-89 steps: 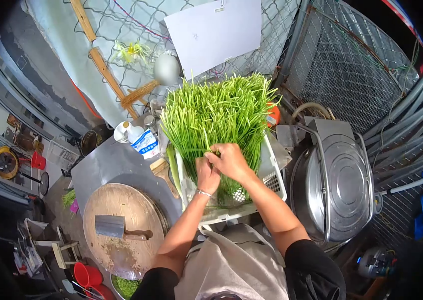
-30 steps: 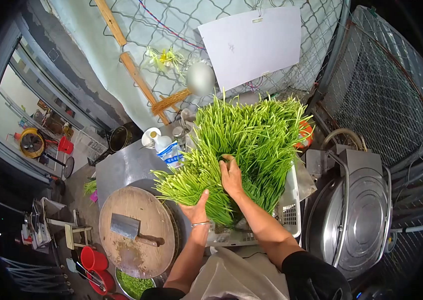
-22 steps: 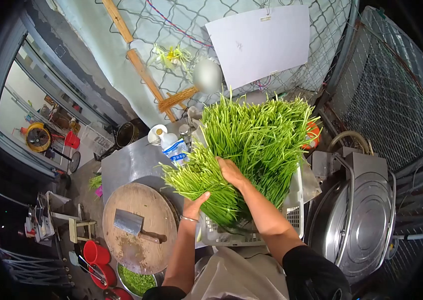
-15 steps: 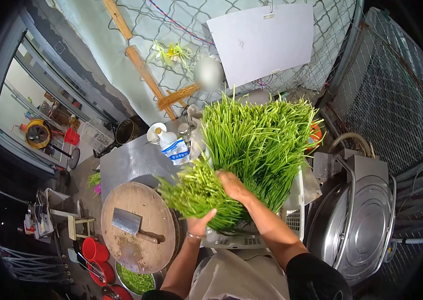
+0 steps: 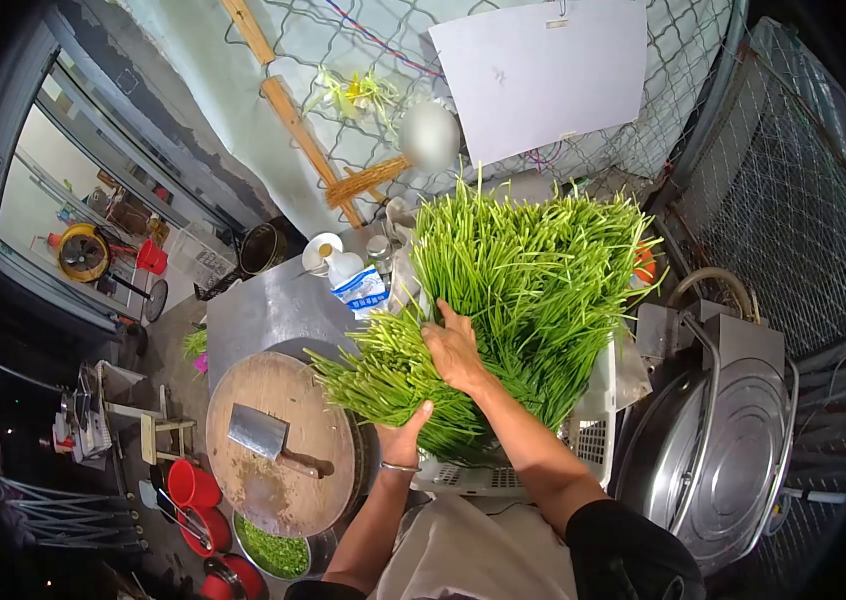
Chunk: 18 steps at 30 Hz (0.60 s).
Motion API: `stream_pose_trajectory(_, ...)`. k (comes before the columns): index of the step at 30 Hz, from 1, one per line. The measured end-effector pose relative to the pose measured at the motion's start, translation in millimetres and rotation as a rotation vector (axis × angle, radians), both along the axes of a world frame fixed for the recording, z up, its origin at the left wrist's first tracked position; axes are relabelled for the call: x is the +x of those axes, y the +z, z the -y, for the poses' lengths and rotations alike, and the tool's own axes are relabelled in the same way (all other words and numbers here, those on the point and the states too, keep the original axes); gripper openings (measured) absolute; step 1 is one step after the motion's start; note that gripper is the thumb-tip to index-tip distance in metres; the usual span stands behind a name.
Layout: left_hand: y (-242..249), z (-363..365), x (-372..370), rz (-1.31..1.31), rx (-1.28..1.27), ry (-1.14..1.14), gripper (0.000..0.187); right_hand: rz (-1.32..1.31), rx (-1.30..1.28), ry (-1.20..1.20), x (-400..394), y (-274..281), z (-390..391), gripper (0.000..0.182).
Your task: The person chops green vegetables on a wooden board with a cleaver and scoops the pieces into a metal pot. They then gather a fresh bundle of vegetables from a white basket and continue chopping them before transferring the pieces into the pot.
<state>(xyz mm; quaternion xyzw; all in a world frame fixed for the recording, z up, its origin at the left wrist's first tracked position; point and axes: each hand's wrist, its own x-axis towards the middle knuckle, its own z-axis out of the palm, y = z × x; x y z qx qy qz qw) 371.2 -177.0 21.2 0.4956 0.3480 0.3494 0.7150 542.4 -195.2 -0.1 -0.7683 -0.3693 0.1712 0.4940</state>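
Observation:
A thick bunch of green chives (image 5: 393,370) lies tilted across the front left of a white plastic basket (image 5: 598,410), its pale ends toward the left. My left hand (image 5: 403,435) grips the bunch from below, thumb showing at its near side and most fingers hidden under the stalks. My right hand (image 5: 453,350) is closed over the top right of the bunch, one finger sticking up, beside the larger mass of upright chives (image 5: 523,260) packed in the basket. Left of the bunch, a cleaver (image 5: 258,430) rests on a round wooden chopping block (image 5: 293,500).
A bottle (image 5: 341,264) and a blue-and-white packet (image 5: 363,292) stand on the metal table (image 5: 258,315). Red buckets (image 5: 191,484) and a bowl of chopped greens (image 5: 273,550) sit below left. A large round steel lid (image 5: 728,440) is at right, wire mesh behind.
My right hand has shifted up slightly along the bunch, and one finger now points upward. The bunch lies a little higher and more to the right. The view has shifted slightly.

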Motion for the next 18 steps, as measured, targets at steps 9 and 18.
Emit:
stream_pose_trajectory(9, -1.2, -3.8, -3.1, -0.021, 0.037, -0.067, 0.064, -0.496, 0.101, 0.003, 11.5, -3.4, -14.3, 0.079)
stream_pose_trajectory(18, -7.0, -5.3, -2.6, -0.022, 0.067, -0.039, 0.065, -0.169, -0.151, 0.300, 31.8, -28.0, -27.3, 0.059)
